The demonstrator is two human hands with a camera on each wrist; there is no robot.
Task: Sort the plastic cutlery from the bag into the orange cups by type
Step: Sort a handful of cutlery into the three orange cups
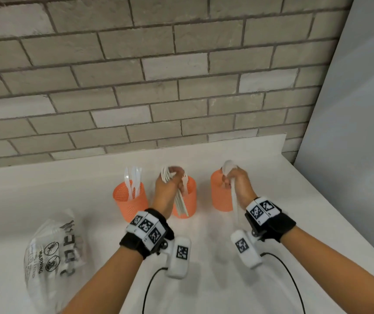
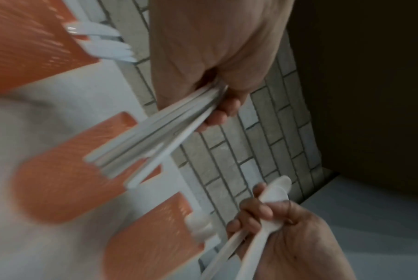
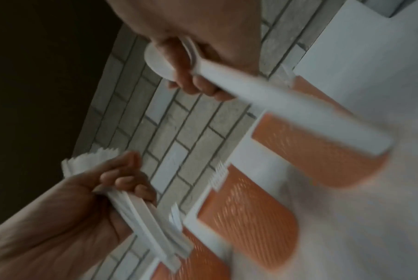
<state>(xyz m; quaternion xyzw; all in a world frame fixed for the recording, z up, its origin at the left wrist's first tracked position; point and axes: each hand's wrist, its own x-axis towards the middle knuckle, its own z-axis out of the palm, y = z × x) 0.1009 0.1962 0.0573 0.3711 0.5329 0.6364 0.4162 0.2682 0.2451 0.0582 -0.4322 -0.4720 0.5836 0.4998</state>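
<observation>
A bundle of forks (image 1: 182, 201) is gripped in the left hand (image 1: 169, 186), fingers curled fully round the handles, tines up, in front of the middle cup (image 1: 189, 200). Spoons (image 1: 232, 189) are clenched in the right hand (image 1: 240, 184), bowls up, beside the right cup (image 1: 218, 196). Knives (image 1: 134, 180) stand in the left cup (image 1: 130, 200). One fork is seen in the middle cup. The bag (image 1: 52, 252) lies crumpled on the counter (image 1: 306, 214), left of the cups.

You face a grey brick wall (image 1: 158, 87) behind a white countertop (image 1: 283, 211), with a plain pale panel (image 1: 358, 109) at your right.
</observation>
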